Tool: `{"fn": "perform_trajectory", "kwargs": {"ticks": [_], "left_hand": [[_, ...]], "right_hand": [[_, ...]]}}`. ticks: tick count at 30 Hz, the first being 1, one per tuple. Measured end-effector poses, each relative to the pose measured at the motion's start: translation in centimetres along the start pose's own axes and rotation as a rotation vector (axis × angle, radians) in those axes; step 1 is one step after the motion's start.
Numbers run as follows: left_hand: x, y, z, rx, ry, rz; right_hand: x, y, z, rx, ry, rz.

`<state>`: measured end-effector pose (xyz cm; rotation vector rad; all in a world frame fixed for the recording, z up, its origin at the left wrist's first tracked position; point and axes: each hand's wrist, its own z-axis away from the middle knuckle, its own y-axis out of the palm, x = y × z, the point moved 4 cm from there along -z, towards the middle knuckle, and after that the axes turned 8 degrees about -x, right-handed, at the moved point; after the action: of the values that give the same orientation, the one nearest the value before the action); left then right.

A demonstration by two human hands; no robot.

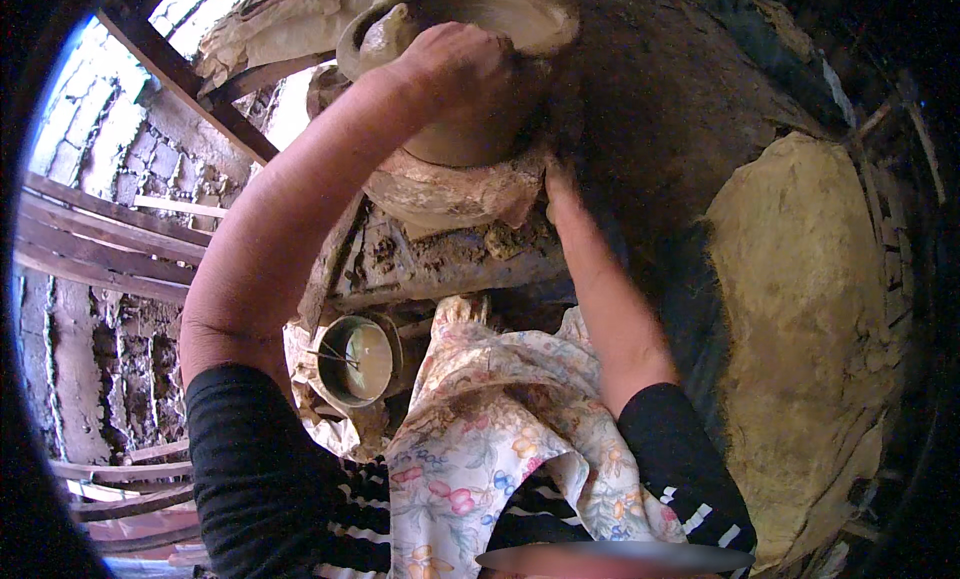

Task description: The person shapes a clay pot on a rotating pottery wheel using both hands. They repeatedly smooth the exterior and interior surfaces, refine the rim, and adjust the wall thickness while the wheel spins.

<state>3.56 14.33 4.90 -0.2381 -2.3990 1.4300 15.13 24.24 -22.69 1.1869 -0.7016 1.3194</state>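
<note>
A wet, grey-brown clay pot [465,134] with a wide mouth stands in front of me at the top of the view. My left hand [460,57] is at its near rim, fingers curled over the wall and mostly hidden from me. Beneath the pot is a round, clay-smeared base [450,191] with a rough pale edge. My right hand [558,184] reaches to the right side of this base. Its fingers are blurred and largely out of sight against the dark ground.
Near my lap on the left sits a bucket [398,351] of cloudy liquid with thin sticks in it. A floral cloth [470,419] covers my lap. Wooden slats [110,244] line the left side, and a yellowish sheet [800,329] lies at right. Clay scraps dot a ledge [440,279].
</note>
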Motion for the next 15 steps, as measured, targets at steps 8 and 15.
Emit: {"fn": "perform_trajectory", "kwargs": {"ticks": [8, 15], "left_hand": [[6.8, 5.7, -5.6, 0.023, -1.108, 1.253], [5.7, 9.5, -8.9, 0.270, -1.160, 1.582]], "right_hand": [[-3.2, 1.6, 3.4, -0.245, -0.034, 0.305], [-1.7, 1.6, 3.3, -0.010, 0.220, -0.124]]}}
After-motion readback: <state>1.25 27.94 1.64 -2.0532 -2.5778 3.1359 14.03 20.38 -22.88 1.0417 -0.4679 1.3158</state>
